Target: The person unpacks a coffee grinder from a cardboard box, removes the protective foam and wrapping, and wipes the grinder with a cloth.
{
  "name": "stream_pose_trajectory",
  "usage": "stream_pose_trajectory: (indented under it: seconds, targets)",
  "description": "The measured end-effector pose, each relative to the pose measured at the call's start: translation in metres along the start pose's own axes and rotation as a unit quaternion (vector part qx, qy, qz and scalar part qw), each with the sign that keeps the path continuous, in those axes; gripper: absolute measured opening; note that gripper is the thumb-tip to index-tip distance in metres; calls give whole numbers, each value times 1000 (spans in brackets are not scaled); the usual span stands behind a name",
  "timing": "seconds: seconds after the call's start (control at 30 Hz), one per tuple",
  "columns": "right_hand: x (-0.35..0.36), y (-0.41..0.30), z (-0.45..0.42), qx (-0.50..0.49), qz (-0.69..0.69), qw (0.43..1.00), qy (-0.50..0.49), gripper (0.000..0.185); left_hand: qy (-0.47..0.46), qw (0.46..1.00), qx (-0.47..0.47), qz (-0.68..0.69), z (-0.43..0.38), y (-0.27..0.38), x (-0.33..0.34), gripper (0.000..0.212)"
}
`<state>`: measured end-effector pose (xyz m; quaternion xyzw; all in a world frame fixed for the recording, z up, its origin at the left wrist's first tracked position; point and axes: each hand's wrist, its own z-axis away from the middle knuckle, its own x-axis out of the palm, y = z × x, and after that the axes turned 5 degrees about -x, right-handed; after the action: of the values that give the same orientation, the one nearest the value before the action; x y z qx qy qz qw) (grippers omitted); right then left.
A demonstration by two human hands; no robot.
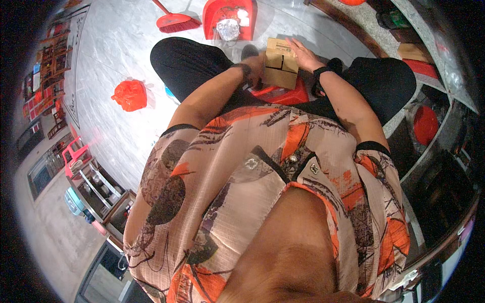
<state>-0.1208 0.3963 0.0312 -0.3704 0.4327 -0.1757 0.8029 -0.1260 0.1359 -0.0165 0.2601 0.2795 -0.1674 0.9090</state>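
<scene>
A small brown cardboard box [280, 72] is between my hands, in front of my lap. Two of its flaps are folded inward with a dark gap between them, and the far flap, which bears printing, stands out. My left hand [255, 69] grips the box's left side, its fingers partly in shadow. Along the right side lies my right hand [304, 55], held nearly flat, with the fingertips at the far flap. Beneath the box, between my legs, is a red plastic object [285, 95], partly covered by the box and my clothing.
Beyond the box, a red dustpan [253, 19] holds crumpled foil [228, 30] and white scraps. A red broom [178, 22] lies left of it. A knotted red plastic bag [130, 95] sits on the pale tiled floor. Dark furniture [435, 181] stands close on my right.
</scene>
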Motion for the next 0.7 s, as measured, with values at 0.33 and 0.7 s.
stream_pose_trajectory:
  seconds: [0.33, 0.7]
  targets:
    - [-7, 11, -3, -31, 14, 999, -27, 75, -129, 949, -39, 284, -14, -13, -1, 37]
    - [5, 45, -16, -96, -24, 995, -13, 68, 127, 904, -89, 399, -19, -4, 5, 34]
